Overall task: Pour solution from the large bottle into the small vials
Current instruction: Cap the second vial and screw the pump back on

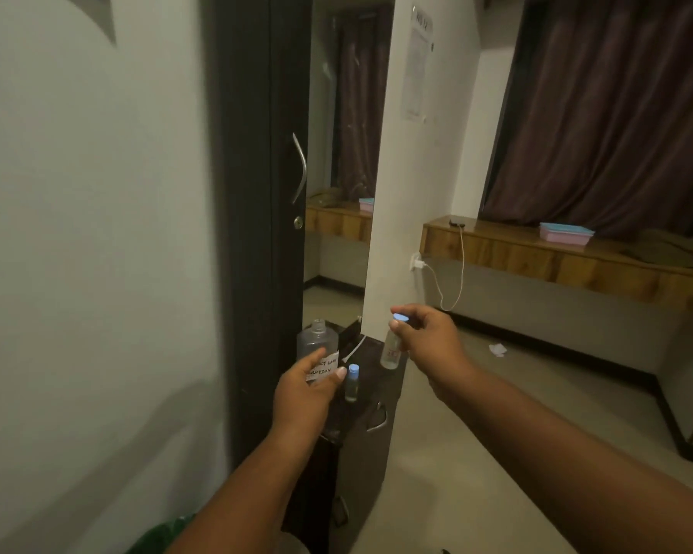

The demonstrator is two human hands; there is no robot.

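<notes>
- Our left hand [303, 387] is wrapped around the uncapped large bottle [317, 345], steadying it upright on the dark surface [371, 355]
- Our right hand [425, 335] pinches a capped vial [392, 349] by its top, lifted clear
- A second capped vial [352, 382] stands beside the bottle, within reach

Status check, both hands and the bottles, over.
Left hand gripping large bottle, uncapped, upright. Right hand holding capped vial by its neck. Second capped vial standing beside the bottle. Nothing in the way.
</notes>
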